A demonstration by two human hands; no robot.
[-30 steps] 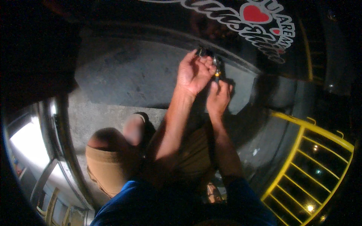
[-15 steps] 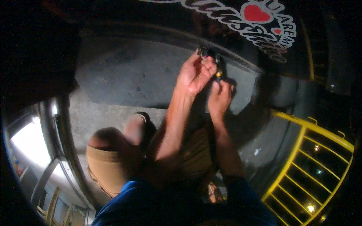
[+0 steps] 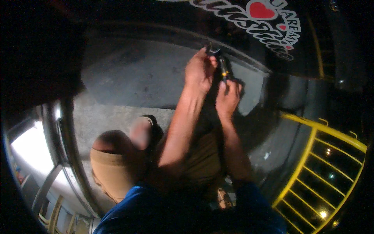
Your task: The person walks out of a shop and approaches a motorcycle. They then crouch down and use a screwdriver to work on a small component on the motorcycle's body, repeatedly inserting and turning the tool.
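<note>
My left hand (image 3: 198,70) is stretched far forward, its fingers curled around a small dark part (image 3: 214,51) with a pale curved rim. The part's exact kind is too dark to make out. Just to the right and nearer, my right hand (image 3: 228,97) grips the lower end of a slim black tool with yellow bands (image 3: 224,69). The tool points away from me, its far end close beside the dark part; whether they touch cannot be told. Both hands are above a grey flat panel (image 3: 128,74).
Beyond the hands rises a dark surface with white lettering and a red heart (image 3: 260,11). A yellow metal barred frame (image 3: 307,156) stands at right. At left are a bright light (image 3: 31,146) and a door-like frame. My bent knee (image 3: 113,160) is at lower left over a concrete floor (image 3: 91,101).
My left hand has turned, so its back shows more and the palm less. The dark part and the banded tool show more openly between the hands. The right hand has barely moved.
</note>
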